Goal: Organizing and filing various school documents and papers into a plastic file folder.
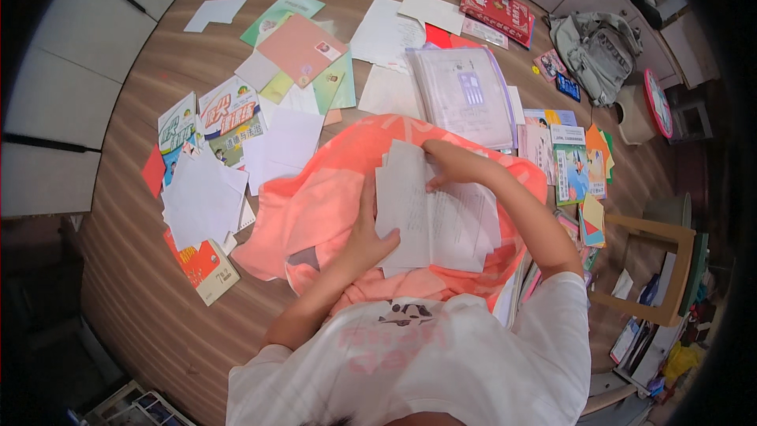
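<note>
A sheaf of creased white paper sheets (406, 205) lies spread over my lap, with a fold line down its middle and faint print on its pages. My left hand (371, 233) grips its left edge, the thumb on the front and the fingers behind, partly hidden. At the top edge my right hand (451, 164) pinches the sheets between thumb and fingers. A coral-pink patterned cloth (315, 205) covers my lap beneath the papers. Just beyond it rests a thick clear folder (465, 95) filled with papers.
Loose white sheets (203, 197) and workbooks (229, 110) cover the floor at left. A pink folder (302, 49) tops a far pile. Red book (498, 14), grey backpack (599, 51), phone (568, 87) lie far right. A wooden stool (678, 280) stands nearby, right.
</note>
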`<action>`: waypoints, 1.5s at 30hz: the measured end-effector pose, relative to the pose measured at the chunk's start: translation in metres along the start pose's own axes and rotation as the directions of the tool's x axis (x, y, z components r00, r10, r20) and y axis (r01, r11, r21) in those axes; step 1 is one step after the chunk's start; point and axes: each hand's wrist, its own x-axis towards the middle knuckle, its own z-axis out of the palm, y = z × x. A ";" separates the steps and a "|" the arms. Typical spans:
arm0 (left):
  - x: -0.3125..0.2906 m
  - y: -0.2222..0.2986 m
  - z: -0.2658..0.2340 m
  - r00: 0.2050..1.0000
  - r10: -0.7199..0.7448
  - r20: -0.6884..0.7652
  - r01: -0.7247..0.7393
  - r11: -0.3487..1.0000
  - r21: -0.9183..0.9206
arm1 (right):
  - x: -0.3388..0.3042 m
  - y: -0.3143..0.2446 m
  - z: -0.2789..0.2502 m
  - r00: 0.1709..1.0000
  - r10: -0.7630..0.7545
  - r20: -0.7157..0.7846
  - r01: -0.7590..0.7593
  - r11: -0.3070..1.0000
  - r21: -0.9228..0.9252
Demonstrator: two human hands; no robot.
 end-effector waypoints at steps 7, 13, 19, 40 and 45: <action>0.017 0.038 -0.015 0.898 -0.403 0.176 0.424 0.899 -0.108 | -0.053 -0.071 -0.050 0.936 0.091 -0.339 -0.071 0.995 0.070; 0.038 0.072 -0.069 0.961 -0.204 -0.187 0.225 0.970 0.095 | -0.044 -0.130 -0.076 0.807 -0.305 -0.506 0.098 0.914 -0.395; 0.018 0.057 -0.094 0.936 -0.169 -0.310 0.150 0.985 -0.086 | -0.017 -0.157 -0.060 0.742 -0.467 -0.482 0.113 0.795 -0.596; 0.032 0.125 -0.064 0.895 0.434 -0.103 -0.034 0.297 0.954 | -0.011 -0.166 -0.067 0.769 -0.384 -0.511 0.272 0.920 -0.282; 0.033 0.117 -0.085 0.900 0.431 0.063 -0.135 0.139 0.981 | -0.008 -0.154 -0.085 0.916 -0.261 -0.304 0.127 0.909 -0.396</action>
